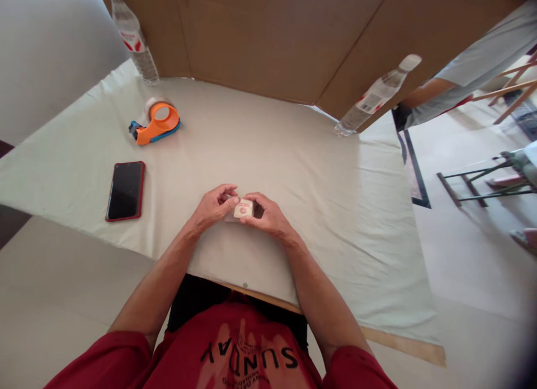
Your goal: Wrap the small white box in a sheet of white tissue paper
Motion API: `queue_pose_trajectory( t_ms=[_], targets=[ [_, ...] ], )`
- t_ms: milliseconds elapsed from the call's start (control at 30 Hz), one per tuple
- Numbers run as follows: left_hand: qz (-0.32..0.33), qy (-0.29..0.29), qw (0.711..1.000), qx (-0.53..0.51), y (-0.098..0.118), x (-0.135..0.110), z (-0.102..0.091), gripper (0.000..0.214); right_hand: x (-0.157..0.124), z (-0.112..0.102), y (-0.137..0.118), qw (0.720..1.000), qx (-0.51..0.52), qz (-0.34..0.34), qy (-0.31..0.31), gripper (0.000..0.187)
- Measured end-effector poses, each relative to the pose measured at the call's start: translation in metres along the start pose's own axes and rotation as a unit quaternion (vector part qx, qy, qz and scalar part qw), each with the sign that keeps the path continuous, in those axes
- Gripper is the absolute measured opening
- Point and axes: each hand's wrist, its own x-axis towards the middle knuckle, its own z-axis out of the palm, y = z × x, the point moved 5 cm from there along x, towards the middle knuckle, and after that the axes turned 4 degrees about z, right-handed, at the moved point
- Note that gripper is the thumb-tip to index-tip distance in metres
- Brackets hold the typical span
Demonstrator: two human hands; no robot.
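Note:
A small white box with red print on its top is between my two hands, low over the cloth near the table's front edge. My right hand grips its right side, thumb at the near side and fingers at the far side. From the left, my left hand closes in with curled fingers, its thumb pressed at the box's left edge. Something pale and see-through, perhaps clear wrapping, shows below the left thumb. The left fingertips are partly hidden.
A phone in a red case lies at left, with an orange tape dispenser beyond it. Plastic bottles stand against a cardboard panel. Another person's arm shows at right, near a folding stool.

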Motion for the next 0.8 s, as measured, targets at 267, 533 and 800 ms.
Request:
queue_pose_trajectory(
  t_ms=[267,533,800],
  targets=[
    [0.009,0.032,0.996,0.080,0.0010,-0.0014,-0.0013,0.060,-0.0020,0.0008,-0.0042,0.994,-0.050,-0.071,0.065,0.045],
    [0.002,-0.019,0.998,0.062,0.0025,-0.0020,0.0010,0.062,-0.0020,0.0045,-0.0035,0.988,-0.095,-0.111,0.053,0.045],
    [-0.008,-0.021,0.998,0.050,0.0027,-0.0019,0.0030,0.062,0.0013,0.0042,-0.0015,0.994,-0.069,-0.085,0.022,0.045]
  ],
)
